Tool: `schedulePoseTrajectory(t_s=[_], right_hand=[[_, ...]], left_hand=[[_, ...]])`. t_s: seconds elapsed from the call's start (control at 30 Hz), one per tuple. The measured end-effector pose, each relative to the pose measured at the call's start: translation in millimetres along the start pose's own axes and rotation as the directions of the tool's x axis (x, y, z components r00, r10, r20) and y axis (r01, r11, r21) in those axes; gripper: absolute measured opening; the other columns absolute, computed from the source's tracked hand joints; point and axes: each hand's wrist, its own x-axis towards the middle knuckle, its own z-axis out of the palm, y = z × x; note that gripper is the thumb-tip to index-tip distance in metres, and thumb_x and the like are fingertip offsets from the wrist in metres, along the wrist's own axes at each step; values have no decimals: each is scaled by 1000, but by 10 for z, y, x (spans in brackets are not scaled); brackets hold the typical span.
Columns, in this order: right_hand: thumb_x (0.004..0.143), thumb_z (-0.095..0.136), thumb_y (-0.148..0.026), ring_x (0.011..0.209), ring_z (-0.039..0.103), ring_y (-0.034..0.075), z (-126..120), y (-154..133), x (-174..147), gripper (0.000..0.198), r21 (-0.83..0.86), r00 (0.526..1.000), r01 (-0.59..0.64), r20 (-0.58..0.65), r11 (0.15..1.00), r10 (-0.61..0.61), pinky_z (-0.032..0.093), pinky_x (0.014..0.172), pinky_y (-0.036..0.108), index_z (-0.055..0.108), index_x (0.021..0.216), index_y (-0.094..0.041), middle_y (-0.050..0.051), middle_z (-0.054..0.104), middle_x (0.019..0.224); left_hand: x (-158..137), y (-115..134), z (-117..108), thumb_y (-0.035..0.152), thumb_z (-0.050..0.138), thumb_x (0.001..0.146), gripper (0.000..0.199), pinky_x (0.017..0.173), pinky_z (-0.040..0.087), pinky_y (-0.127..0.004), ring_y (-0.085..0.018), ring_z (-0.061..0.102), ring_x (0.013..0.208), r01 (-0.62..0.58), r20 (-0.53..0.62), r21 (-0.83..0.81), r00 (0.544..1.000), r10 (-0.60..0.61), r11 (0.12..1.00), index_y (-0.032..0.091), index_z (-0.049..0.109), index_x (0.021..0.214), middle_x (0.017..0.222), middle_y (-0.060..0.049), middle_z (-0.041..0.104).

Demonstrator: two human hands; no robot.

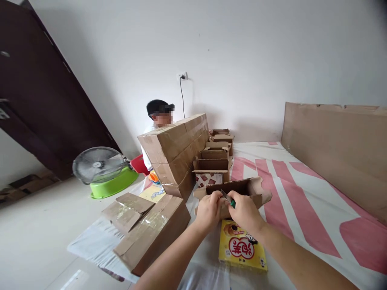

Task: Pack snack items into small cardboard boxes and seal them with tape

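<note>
My right hand point(246, 212) is closed around a small knife with a green handle point(232, 204). Its blade points up and left toward my left hand point(208, 212). The fingers of my left hand are pinched on the near edge of an open cardboard box point(257, 188), whose flaps stand outward. Part of that near edge is hidden behind both hands. Just below the box lies a yellow printed packet box point(242, 246) with red lettering. A white box with a brown pattern point(208, 179) shows directly behind the open box.
Several open cardboard boxes point(211, 165) run in a row toward the wall. Taped boxes point(178, 151) are stacked at their left; another taped box point(157, 229) lies nearer. A person in a black cap point(159, 106) sits behind the stack. A large cardboard sheet point(335, 149) stands right.
</note>
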Motion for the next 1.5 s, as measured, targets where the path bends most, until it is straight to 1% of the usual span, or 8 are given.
schedulePoseTrajectory(t_s=[0.17,0.43,0.7,0.83,0.93,1.03,1.13,1.5], right_hand=[[88,46,-25,69,66,20,79,69,-96,15,71,997,-17,-73,997,22,43,62,26,60,87,-20,4,69,72],[82,58,-48,54,56,13,-390,526,12,30,659,878,-103,-292,745,380,46,52,25,62,90,-19,5,68,77],[78,60,-57,54,56,14,-556,695,-371,38,482,948,-200,-126,853,294,47,54,26,65,86,-20,2,65,75],[83,54,-49,66,62,18,-427,621,-486,28,288,976,-207,-6,935,218,49,63,26,63,81,-22,2,67,72],[83,52,-46,70,64,20,-302,645,-526,25,212,976,-217,61,953,209,49,65,28,61,82,-23,2,70,77],[82,51,-46,76,66,22,-191,709,-542,26,190,976,-215,60,958,208,50,68,31,61,86,-22,5,71,83],[84,49,-46,74,65,22,-139,732,-551,26,190,976,-210,92,959,196,50,69,31,59,85,-22,5,70,79],[86,48,-40,81,66,21,-45,508,-700,25,102,964,-182,215,978,157,48,69,31,54,105,-24,3,70,89]], left_hand=[[-106,-77,-21,33,45,90,21,69,42,-26,-18,61,80,83,154,-265,987,-42,961,21,51,106,91,-4,66],[-68,-149,-197,17,49,84,12,65,39,-25,-18,61,76,-15,374,6,928,12,1000,21,60,86,83,-3,67],[-149,-21,-305,60,75,61,53,72,46,-32,-31,65,88,40,653,-21,757,-17,999,22,69,98,93,-9,71],[-277,38,-118,64,74,62,57,88,45,-43,-38,60,103,213,582,-120,807,-105,970,20,70,97,103,-16,69],[-422,60,106,62,77,60,66,93,44,-45,-37,57,110,464,460,-467,855,-241,753,18,65,107,113,-17,64],[-497,99,344,65,64,73,58,89,49,-41,-29,62,102,596,512,-796,755,-410,103,14,63,100,105,-17,65],[-465,128,503,49,65,81,37,90,51,-38,-22,67,92,405,551,-834,654,-519,-375,16,59,97,100,-12,67],[-428,148,487,30,76,75,30,74,57,-30,-16,68,74,250,457,-880,678,-576,-405,12,61,93,84,-8,72]])
